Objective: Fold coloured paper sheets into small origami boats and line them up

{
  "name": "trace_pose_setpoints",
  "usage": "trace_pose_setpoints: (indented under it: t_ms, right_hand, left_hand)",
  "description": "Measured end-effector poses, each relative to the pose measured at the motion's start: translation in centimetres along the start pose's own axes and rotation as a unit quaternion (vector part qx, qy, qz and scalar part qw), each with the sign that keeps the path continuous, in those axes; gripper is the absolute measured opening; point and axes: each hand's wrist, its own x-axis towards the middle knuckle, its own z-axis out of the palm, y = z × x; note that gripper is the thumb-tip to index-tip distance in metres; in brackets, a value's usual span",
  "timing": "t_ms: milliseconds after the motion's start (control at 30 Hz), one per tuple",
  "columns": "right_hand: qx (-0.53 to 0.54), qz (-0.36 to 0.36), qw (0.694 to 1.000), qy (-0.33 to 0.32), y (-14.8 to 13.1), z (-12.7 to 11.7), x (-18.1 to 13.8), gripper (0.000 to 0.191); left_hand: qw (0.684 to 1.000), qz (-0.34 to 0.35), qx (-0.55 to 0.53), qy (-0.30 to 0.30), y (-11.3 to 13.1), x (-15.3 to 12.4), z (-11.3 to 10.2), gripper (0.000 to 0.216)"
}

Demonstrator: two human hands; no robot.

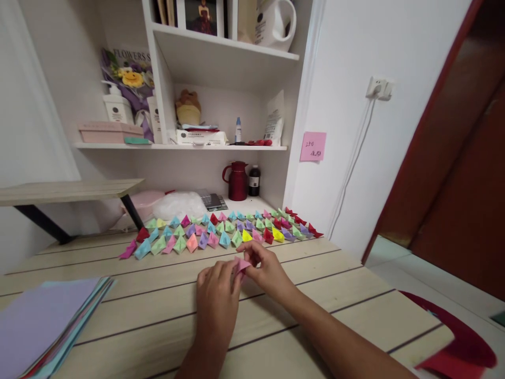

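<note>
Between my two hands is a small piece of folded pink paper (pixel 241 265), held just above the wooden tabletop. My left hand (pixel 216 284) grips its left side, with the fingers closed and partly covering it. On the other side, my right hand (pixel 265 266) pinches the paper between thumb and fingers. Just beyond my hands, several small folded paper boats (pixel 191 242) stand in rows, in green, blue, pink, red, purple and yellow. A yellow paper boat (pixel 278 235) is near my right hand's fingers.
A stack of coloured paper (pixel 47 321) lies at the front left of the table (pixel 158 305). A small raised shelf (pixel 71 190) stands behind it. At the back are a dark red jug (pixel 238 181), a dark bottle (pixel 254 180) and a clear plastic bag (pixel 179 205).
</note>
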Motion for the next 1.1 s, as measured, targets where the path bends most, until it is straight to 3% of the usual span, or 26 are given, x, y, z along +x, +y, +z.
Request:
trace_pose_setpoints:
  t_ms: [167, 300, 367, 433, 533, 600, 667, 800, 967, 1100]
  right_hand:
    - [-0.038, -0.036, 0.997, -0.052, -0.3, 0.2, -0.3, 0.042]
    - [-0.073, -0.049, 0.993, -0.076, -0.8, 0.2, -0.3, 0.038]
    - [-0.093, -0.068, 0.992, -0.05, -1.2, -0.1, -0.3, 0.034]
    - [-0.108, -0.084, 0.99, 0.021, -1.7, -0.5, -0.4, 0.029]
    - [-0.094, -0.091, 0.985, 0.115, -2.6, -0.9, -0.8, 0.004]
    - [-0.101, -0.107, 0.987, 0.069, -3.1, -0.8, -1.2, 0.024]
    - [-0.132, -0.089, 0.987, -0.016, -3.2, -0.2, -1.4, 0.031]
    - [-0.108, -0.002, 0.989, -0.102, -2.3, 1.6, -1.4, 0.008]
    - [0.03, 0.059, 0.994, -0.086, -1.1, 2.6, -1.2, 0.007]
    - [0.073, 0.072, 0.993, -0.05, -1.2, 2.6, -1.1, 0.012]
  left_hand:
    - [1.0, -0.013, 0.016, 0.014, -0.2, -0.1, 0.0, 0.023]
    - [0.993, -0.035, 0.108, 0.021, -0.3, -0.2, -0.1, 0.019]
    - [0.986, -0.058, 0.156, 0.027, -0.2, -0.2, -0.2, 0.014]
    - [0.98, -0.081, 0.175, 0.049, -0.1, 0.1, -0.3, 0.012]
    - [0.974, -0.106, 0.174, 0.096, -0.2, 0.5, -0.6, 0.015]
    - [0.97, -0.114, 0.179, 0.12, -0.4, 0.7, -0.8, 0.017]
    - [0.968, -0.113, 0.185, 0.129, -0.7, 0.8, -0.8, 0.017]
    - [0.966, -0.098, 0.195, 0.142, -1.2, 0.8, -0.7, 0.014]
    - [0.967, -0.103, 0.176, 0.152, -1.5, 0.9, -0.5, 0.004]
    - [0.976, -0.096, 0.135, 0.143, -1.5, 0.7, -0.2, 0.007]
